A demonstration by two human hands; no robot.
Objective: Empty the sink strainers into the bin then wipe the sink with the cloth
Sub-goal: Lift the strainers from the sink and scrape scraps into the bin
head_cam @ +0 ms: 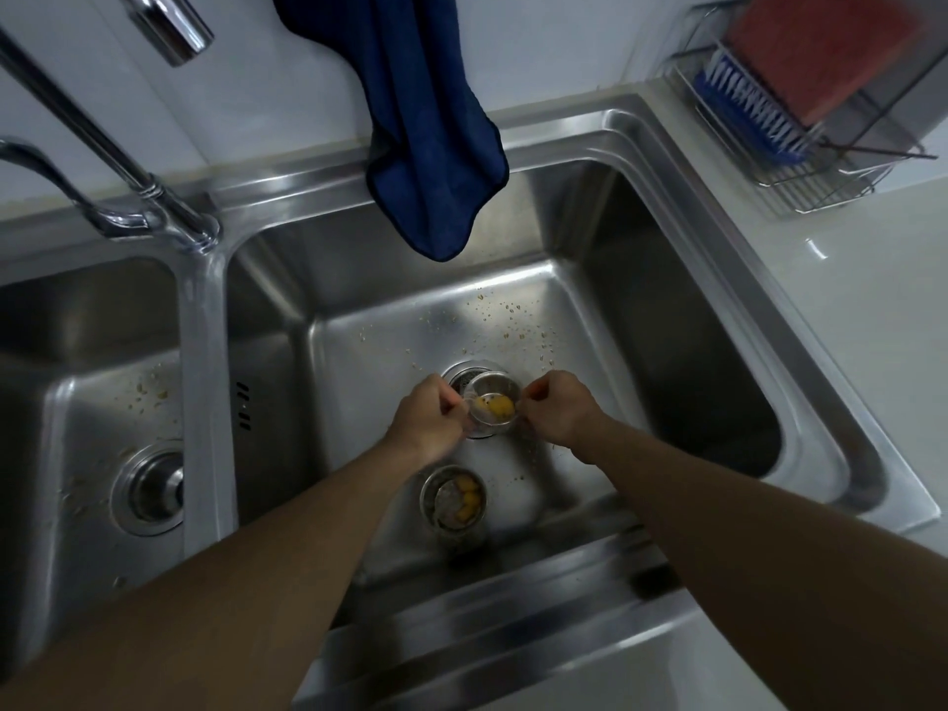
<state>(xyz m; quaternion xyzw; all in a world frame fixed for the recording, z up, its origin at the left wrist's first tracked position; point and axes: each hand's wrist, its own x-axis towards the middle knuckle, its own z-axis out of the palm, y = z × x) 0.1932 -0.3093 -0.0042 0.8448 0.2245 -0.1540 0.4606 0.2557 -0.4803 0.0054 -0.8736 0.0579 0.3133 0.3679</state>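
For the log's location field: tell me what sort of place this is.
Most likely a home kitchen: a stainless double-bowl sink, its faucet, a strainer holding food scraps, and a wire rack with a scrub brush on the counter.

Right basin (667, 310), seen from above: the left hand (428, 420) and right hand (559, 410) pinch a strainer (491, 406) over the drain, closing off the centre. A second strainer (454, 500) stands on the basin floor at 6 o'clock, between the forearms. At 12 o'clock a blue cloth (436, 161) hangs from the back rim into the basin. The divider (205, 377) walls off 9 o'clock, with the tap (154, 197) rising at 10. Bare steel floor lies open from 1 to 4 o'clock; a wire rack (800, 120) sits on the counter at 2, well apart
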